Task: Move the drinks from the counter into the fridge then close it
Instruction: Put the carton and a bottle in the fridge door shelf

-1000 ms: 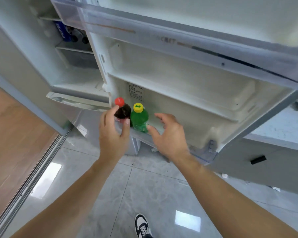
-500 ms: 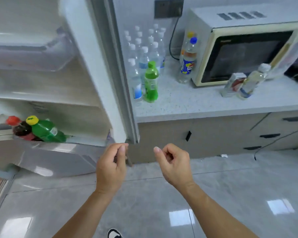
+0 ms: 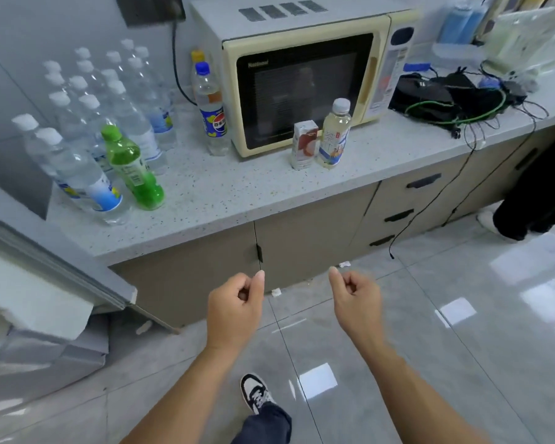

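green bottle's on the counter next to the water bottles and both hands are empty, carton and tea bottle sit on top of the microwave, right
Not quite. In the head view the carton and tea bottle stand on the counter in front of the microwave, not on top of it. The rest holds.

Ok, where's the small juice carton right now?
In the head view, the juice carton stands on the counter before the microwave, touching or nearly touching the pale tea bottle on its right.
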A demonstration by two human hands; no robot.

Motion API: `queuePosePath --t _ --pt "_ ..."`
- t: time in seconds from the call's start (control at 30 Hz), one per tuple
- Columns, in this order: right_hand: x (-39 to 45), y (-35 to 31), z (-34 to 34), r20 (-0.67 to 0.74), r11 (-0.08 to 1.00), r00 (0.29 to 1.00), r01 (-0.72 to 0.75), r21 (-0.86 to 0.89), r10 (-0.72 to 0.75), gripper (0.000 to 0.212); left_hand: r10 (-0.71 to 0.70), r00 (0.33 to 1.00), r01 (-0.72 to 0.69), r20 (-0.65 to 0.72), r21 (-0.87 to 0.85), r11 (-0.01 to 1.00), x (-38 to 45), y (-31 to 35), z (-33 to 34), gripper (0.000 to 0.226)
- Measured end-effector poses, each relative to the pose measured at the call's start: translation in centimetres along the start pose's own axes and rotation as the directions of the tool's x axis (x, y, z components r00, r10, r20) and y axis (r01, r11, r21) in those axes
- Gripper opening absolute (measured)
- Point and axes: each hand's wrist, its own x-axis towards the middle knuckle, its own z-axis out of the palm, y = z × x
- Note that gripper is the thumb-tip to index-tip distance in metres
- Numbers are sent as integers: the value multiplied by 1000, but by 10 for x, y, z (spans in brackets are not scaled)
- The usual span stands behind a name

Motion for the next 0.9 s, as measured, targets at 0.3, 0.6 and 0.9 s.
queuePosePath --t 0.3,0.6,0.9 --pt "115 -3 5 -42 1000 999 -18 -14 18 40 -22 997 30 80 -109 994 128 17 68 26" --pt "234 -12 17 -19 994 998 -64 -93 63 61 -196 974 193 113 39 980 261 36 144 70" --pt "354 -22 28 151 999 988 -6 -34 11 89 -290 955 295 -68 85 952 319 57 213 79"
